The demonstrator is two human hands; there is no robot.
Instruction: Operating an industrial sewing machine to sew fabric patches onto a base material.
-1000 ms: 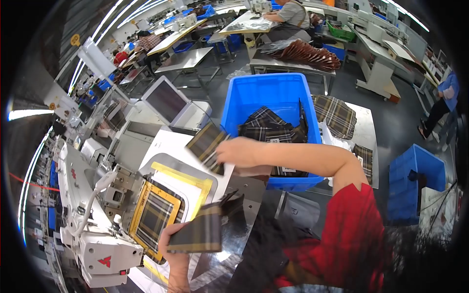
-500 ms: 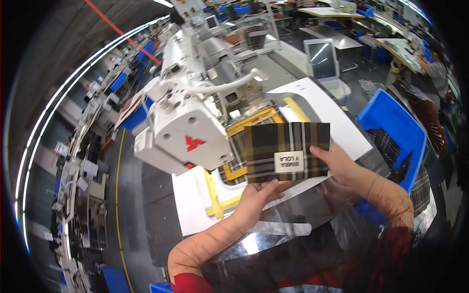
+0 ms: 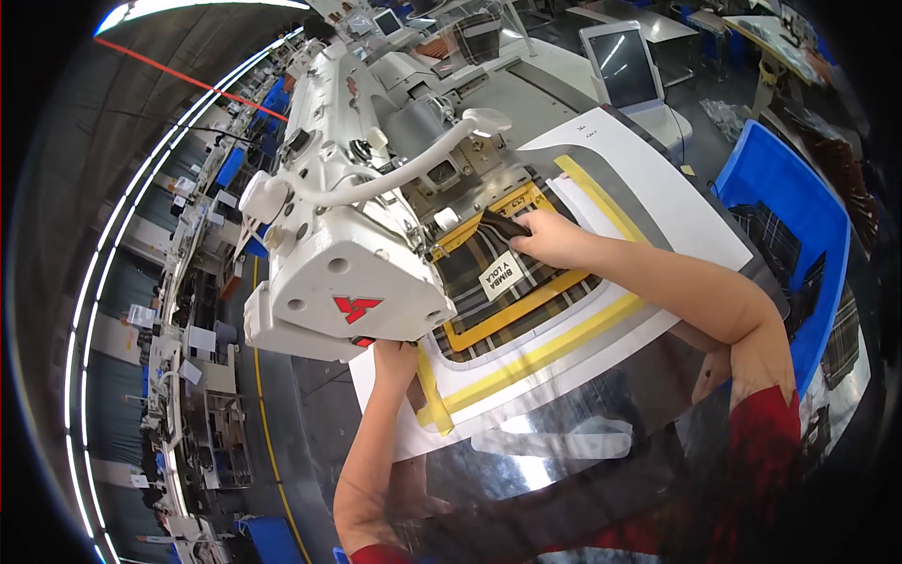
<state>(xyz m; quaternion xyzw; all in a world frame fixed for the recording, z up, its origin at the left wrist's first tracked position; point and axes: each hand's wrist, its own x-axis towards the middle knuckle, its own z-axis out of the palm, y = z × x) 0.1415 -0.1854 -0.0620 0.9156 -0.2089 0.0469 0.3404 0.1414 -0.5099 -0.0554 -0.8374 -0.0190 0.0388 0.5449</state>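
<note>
A plaid fabric piece point(image 3: 466, 271) with a cream label point(image 3: 501, 274) lies under the head of a white industrial sewing machine point(image 3: 357, 273). It is within an orange clamp frame point(image 3: 521, 305), over more plaid cloth. My right hand point(image 3: 550, 240) is closed on the dark edge of the fabric piece, which is lifted and folded at the far right. Below the front of the machine head is my left hand point(image 3: 393, 365); its fingertips are hidden behind the head, so what they touch does not show.
Yellow tape point(image 3: 545, 355) edges the white template sheet point(image 3: 686, 235) around the frame. At the right stands a blue bin point(image 3: 808, 216) with plaid pieces inside. A screen point(image 3: 622, 66) stands behind the table. The machine's curved white tube point(image 3: 404, 174) hangs above the work.
The labelled fabric piece has gone from in front of the machine into the frame. My right hand moved forward and left with it; my left hand let go and moved left, under the head.
</note>
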